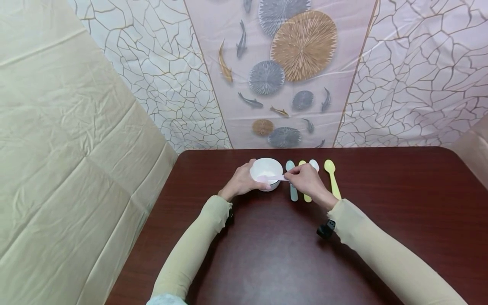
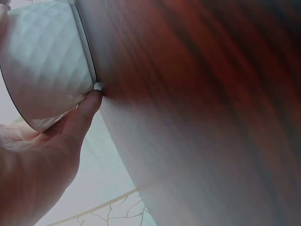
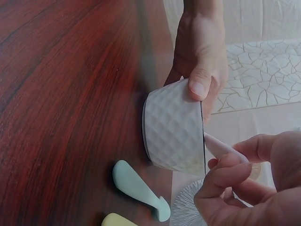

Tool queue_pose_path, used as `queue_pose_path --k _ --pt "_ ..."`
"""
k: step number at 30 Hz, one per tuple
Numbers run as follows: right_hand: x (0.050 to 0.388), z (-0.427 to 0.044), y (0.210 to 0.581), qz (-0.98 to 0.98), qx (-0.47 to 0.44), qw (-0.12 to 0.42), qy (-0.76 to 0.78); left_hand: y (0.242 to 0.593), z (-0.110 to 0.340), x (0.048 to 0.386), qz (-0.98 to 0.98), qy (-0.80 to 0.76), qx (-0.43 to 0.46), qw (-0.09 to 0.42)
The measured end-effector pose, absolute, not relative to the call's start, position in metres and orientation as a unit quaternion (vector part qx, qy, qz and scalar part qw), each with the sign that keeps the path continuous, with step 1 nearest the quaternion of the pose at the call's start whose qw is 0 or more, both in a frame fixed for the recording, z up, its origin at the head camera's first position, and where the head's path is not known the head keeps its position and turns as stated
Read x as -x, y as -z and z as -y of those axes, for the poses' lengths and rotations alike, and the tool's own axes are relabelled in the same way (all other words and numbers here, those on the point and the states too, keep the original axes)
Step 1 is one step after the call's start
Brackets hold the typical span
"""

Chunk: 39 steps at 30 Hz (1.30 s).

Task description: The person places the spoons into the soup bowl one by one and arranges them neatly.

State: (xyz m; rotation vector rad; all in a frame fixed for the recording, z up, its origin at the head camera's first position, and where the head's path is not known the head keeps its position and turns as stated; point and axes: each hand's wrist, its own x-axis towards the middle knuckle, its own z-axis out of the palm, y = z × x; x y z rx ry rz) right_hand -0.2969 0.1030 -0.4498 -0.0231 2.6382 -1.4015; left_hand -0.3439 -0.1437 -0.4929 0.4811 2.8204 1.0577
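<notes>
A white bowl (image 1: 267,164) with a diamond-patterned outside and a thin dark rim stands near the table's far edge. My left hand (image 1: 243,180) grips it from the left; in the right wrist view the thumb (image 3: 199,84) lies over the rim. Between the thumb and fingers of my right hand (image 1: 305,180) is the handle of a pale pink spoon (image 1: 275,178). The spoon's front end reaches inside the bowl, over the rim. Under and beside the right hand lie a blue-green spoon (image 1: 293,192), a yellow spoon (image 1: 307,198) and a white spoon (image 1: 314,164), partly covered.
Another yellow spoon (image 1: 331,167) lies right of the right hand. The dark reddish wooden table (image 1: 263,254) ends at a patterned cloth backdrop (image 1: 244,123), with a beige cloth (image 1: 87,178) on the left. A black wrist camera (image 1: 326,228) sits on the right wrist.
</notes>
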Motion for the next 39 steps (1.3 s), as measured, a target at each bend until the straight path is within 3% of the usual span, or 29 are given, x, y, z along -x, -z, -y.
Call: queue_pose_path --k 20,39 --pt "0.295 -0.105 0.453 -0.881 0.008 0.083 0.466 0.492 0.143 0.344 -0.926 -0.341 -0.159 0.041" --pt "0.284 -0.119 0.453 -0.883 -0.013 0.025 0.468 0.494 0.144 0.344 -0.924 -0.341 -0.166 0.036"
